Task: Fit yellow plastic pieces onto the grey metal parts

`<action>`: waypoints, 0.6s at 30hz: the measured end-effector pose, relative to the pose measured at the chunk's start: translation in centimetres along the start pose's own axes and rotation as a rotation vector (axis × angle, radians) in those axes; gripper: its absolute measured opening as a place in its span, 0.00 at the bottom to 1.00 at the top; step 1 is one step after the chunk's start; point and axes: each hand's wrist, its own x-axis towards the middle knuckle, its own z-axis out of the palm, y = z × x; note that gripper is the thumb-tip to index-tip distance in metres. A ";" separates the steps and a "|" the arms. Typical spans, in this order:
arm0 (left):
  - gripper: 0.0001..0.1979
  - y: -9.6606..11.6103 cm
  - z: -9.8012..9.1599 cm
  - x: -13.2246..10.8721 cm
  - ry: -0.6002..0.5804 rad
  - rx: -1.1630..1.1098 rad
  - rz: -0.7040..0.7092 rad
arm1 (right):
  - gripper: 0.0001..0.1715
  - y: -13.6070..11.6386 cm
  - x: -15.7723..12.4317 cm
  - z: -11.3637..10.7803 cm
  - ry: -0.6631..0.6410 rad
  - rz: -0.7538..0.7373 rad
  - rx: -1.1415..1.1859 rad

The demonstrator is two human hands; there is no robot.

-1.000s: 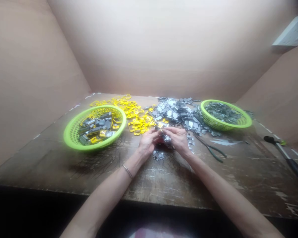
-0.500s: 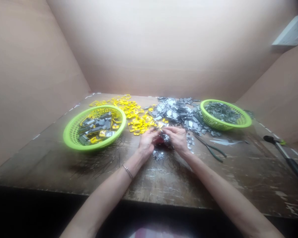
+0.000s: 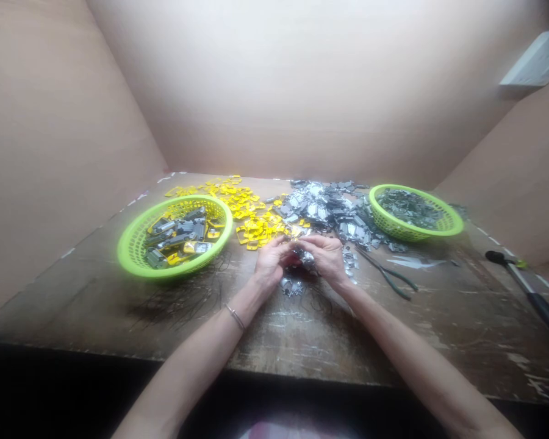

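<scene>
My left hand [image 3: 271,261] and my right hand [image 3: 326,259] meet at the middle of the table, both closed in a pinch. Whatever is between their fingertips is too small and too covered by the fingers to name. Just beyond the hands lie a heap of yellow frame-shaped pieces [image 3: 263,228] and a heap of grey metal-looking pieces [image 3: 318,210]. A few small silvery pieces [image 3: 293,286] rest on the table below the hands, close to the left wrist.
A green basket [image 3: 128,256] at left holds yellow and grey parts. Another green basket [image 3: 393,228] at right holds small grey pieces. Dark-handled pliers [image 3: 396,280] lie right of my right hand. A black-handled rod [image 3: 526,289] is at the right edge. Walls enclose the table [image 3: 302,341].
Both hands stay almost in the same place, with the fingertips shifting very slightly. Baskets, heaps and pliers have not moved.
</scene>
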 end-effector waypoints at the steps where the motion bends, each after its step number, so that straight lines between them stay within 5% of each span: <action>1: 0.10 0.0 0.0 0.0 -0.005 0.004 0.000 | 0.13 0.0 0.0 0.0 0.000 -0.007 -0.007; 18: 0.11 0.3 -0.3 0.2 -0.066 0.041 0.038 | 0.10 -1.2 -0.2 -0.6 -0.091 -0.141 -0.114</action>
